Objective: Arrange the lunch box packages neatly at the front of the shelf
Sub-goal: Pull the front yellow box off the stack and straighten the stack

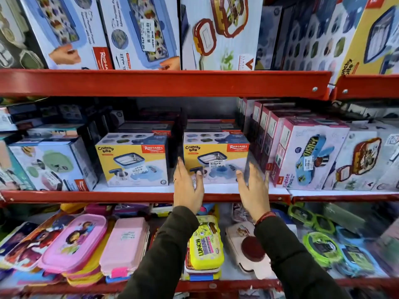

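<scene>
Red metal shelving fills our only view, the head camera, and we take the middle shelf as our landmark. On it, near the front edge, stands the yellow lunch box package marked "Crunchy bite". We see the left hand with fingers spread flat along that package's left side, its thumb lying over the front face. The right hand is likewise open, palm against the right side, so the package sits pressed between the two hands; neither curls shut round it. A second Crunchy bite package stands on the same shelf to the left, with a gap between the two. More boxes are stacked behind both, too dark for us to read. To the right on that shelf leans a pink-sided Kidzee box. Above the middle shelf, tall blue-printed boxes are cut off by the frame's top. Below it lie pink lunch boxes and a yellow lunch box, partly hidden by dark sleeves.
</scene>
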